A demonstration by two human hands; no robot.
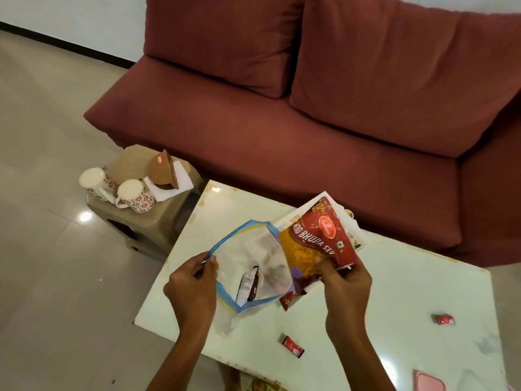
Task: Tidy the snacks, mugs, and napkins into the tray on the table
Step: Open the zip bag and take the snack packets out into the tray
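My left hand (194, 283) pinches the blue-edged rim of a clear zip bag (251, 266) and holds its mouth wide over the white table (394, 292). A dark snack packet (249, 286) lies inside the bag. My right hand (344, 280) grips a red and yellow snack packet (318, 244) by its lower edge, tilted at the bag's right side, with a white packet (356, 235) behind it. Two small red sachets (292, 345) (443, 319) lie loose on the table. Another red piece (287, 300) pokes out under the bag.
Two white mugs with red flowers (135, 196) (97, 183) lie on a low beige stool (158, 221) left of the table, beside white napkins (180, 179) and a brown holder (162, 170). A maroon sofa (310, 122) stands behind. A pink object (428, 382) sits at the table's near right corner.
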